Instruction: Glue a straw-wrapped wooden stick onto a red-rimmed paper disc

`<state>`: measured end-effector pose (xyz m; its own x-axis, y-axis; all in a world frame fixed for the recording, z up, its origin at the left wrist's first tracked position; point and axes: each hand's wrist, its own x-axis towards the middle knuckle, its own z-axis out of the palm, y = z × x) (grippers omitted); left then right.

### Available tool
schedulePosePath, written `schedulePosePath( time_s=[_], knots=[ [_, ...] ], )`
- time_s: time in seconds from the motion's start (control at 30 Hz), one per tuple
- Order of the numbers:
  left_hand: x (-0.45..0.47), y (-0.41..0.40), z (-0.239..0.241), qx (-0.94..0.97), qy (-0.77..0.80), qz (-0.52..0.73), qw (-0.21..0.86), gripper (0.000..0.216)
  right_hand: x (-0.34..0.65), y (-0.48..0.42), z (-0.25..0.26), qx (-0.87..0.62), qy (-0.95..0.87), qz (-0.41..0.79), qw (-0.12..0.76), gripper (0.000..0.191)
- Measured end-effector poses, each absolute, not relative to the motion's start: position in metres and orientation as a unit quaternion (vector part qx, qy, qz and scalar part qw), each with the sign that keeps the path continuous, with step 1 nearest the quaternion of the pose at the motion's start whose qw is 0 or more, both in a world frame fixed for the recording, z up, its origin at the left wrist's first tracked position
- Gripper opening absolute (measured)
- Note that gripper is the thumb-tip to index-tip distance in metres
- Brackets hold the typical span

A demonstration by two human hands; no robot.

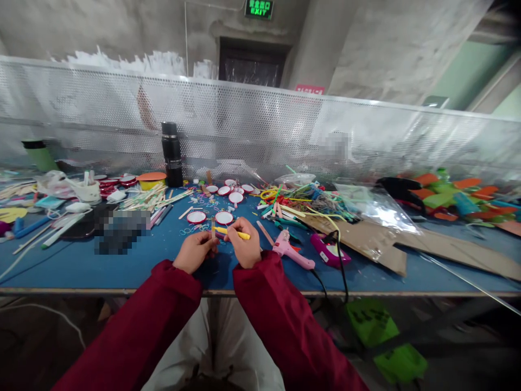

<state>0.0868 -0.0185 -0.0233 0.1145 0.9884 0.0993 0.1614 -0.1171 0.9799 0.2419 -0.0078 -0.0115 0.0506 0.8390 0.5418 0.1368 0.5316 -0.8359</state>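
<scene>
Both my hands rest on the blue table near its front edge, in dark red sleeves. My right hand is closed round a yellow stick that points left across to my left hand. My left hand is closed, its fingertips pinching something small at the stick's left end; I cannot make out what. Just beyond my hands lie two round red-rimmed white discs. A pink glue gun lies right of my right hand.
A second magenta glue gun lies further right, with black cords over the table edge. Cardboard sheets, coloured sticks and plastic bags crowd the right. A black flask stands at the back before a perforated metal screen. Wooden sticks and cups lie on the left.
</scene>
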Motion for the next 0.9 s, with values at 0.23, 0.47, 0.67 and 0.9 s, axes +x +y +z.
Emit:
schedulePosePath(
  time_s=[0.23, 0.47, 0.67, 0.9],
  knots=[
    [0.088, -0.021, -0.019, 0.596, 0.491, 0.451, 0.448, 0.034, 0.243, -0.010, -0.009, -0.405, -0.615, 0.272, 0.620, 0.016],
    [0.089, -0.026, -0.013, 0.601, 0.502, 0.435, 0.445, 0.038, 0.241, -0.015, -0.003, -0.403, -0.615, 0.260, 0.626, 0.017],
    [0.088, -0.026, -0.013, 0.605, 0.510, 0.426, 0.438, 0.041, 0.240, -0.014, -0.006, -0.404, -0.616, 0.275, 0.617, 0.015],
    [0.086, -0.025, -0.015, 0.621, 0.516, 0.418, 0.417, 0.043, 0.241, -0.014, -0.007, -0.407, -0.597, 0.268, 0.637, 0.014]
  ],
)
